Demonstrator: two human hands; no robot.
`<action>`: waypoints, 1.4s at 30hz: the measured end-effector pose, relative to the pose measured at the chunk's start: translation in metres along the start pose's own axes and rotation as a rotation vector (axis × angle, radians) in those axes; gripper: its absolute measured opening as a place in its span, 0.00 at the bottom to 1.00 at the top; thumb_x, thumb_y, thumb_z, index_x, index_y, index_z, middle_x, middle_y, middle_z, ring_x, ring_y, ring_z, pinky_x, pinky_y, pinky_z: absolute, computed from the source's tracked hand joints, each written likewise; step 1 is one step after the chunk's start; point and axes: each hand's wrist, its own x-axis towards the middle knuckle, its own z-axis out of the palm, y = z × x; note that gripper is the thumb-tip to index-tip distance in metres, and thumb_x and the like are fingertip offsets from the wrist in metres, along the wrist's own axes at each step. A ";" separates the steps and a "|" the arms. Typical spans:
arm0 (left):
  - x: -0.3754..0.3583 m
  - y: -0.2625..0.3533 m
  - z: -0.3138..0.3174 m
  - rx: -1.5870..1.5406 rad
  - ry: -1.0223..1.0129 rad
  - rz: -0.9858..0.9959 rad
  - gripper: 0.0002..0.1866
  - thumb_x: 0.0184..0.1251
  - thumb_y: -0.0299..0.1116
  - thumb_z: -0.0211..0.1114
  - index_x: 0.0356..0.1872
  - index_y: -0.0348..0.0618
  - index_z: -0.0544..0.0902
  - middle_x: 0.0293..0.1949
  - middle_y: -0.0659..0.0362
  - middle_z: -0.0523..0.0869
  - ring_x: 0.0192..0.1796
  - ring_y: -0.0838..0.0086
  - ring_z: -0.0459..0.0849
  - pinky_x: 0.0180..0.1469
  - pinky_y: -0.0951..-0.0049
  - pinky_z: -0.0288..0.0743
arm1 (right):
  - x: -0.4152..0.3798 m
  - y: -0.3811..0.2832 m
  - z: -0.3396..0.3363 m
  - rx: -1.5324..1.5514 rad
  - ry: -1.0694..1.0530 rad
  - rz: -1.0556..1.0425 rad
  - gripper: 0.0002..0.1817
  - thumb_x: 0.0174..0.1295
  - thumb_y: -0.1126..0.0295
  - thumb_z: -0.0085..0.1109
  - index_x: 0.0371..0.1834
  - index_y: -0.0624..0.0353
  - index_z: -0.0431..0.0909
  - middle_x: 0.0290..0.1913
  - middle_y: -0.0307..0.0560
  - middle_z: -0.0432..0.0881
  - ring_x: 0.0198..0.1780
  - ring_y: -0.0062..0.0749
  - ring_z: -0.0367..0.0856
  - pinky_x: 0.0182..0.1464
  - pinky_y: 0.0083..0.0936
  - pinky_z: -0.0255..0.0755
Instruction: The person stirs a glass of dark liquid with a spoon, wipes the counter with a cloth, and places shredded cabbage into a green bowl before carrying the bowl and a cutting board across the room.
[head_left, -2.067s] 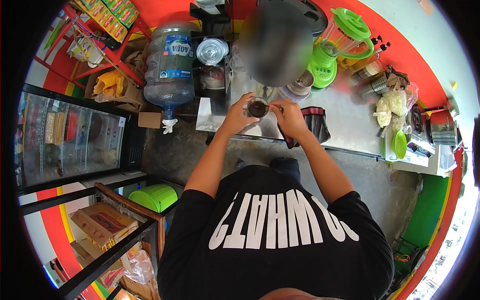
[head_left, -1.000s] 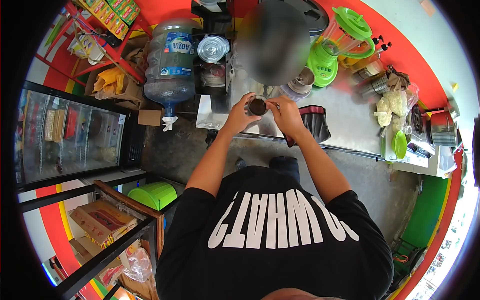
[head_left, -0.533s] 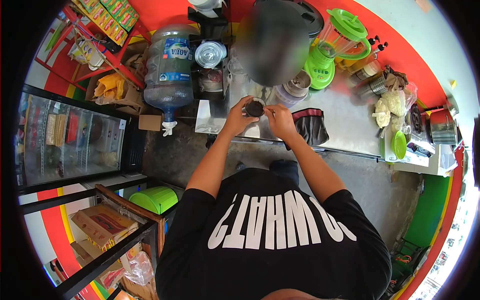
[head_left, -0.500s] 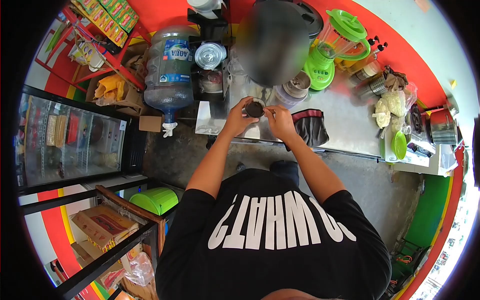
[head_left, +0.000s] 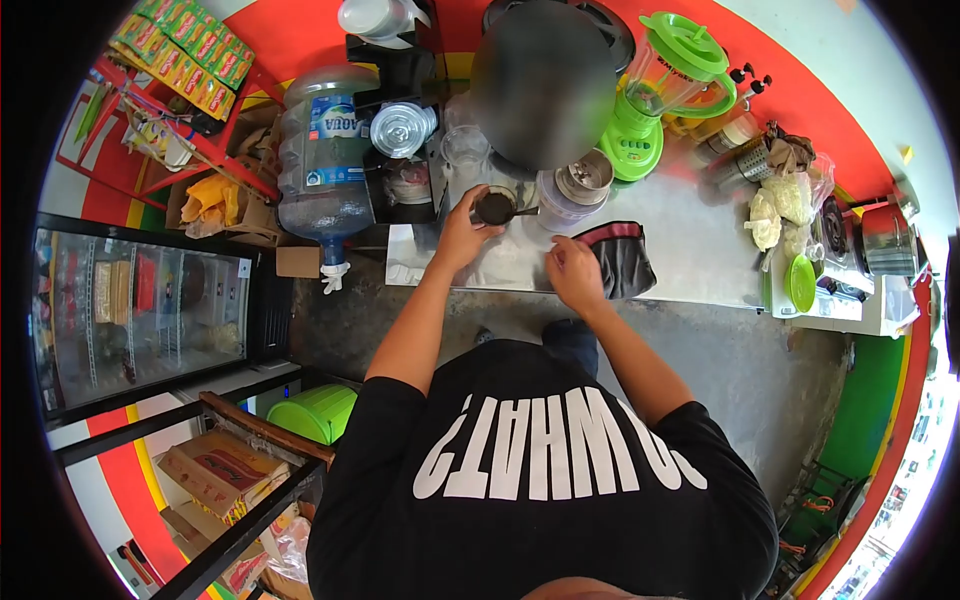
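Observation:
My left hand (head_left: 462,236) is closed around a small cup (head_left: 494,207) with dark contents, held over the metal counter. A dark spoon handle (head_left: 525,211) sticks out of the cup to the right. Lower and to the right, my right hand (head_left: 575,272) hovers with its fingers curled, with nothing visible in it. Beside it lies a black pouch with a dark red edge (head_left: 624,262). Just beyond the cup, a pale plastic container (head_left: 566,212) stands with a metal strainer-like cup (head_left: 585,177) on top.
A green blender (head_left: 640,130) stands at the back of the metal counter (head_left: 700,250). To the left are a large water bottle (head_left: 325,150) and a glass-door fridge (head_left: 150,310). Bags of pale food (head_left: 790,205) lie on the right. A blurred dark patch hides part of the back.
My right hand has let go of the spoon and drawn back toward me, down and right. The cup has shifted slightly left in my left hand, with the spoon still in it.

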 end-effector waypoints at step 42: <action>-0.010 0.061 0.353 0.512 -0.169 -0.031 0.12 0.81 0.30 0.59 0.52 0.36 0.88 0.44 0.35 0.89 0.49 0.38 0.88 0.51 0.48 0.81 | -0.115 0.267 -0.208 -0.287 0.068 0.134 0.35 0.80 0.52 0.54 0.87 0.46 0.59 0.89 0.47 0.54 0.88 0.47 0.52 0.86 0.47 0.50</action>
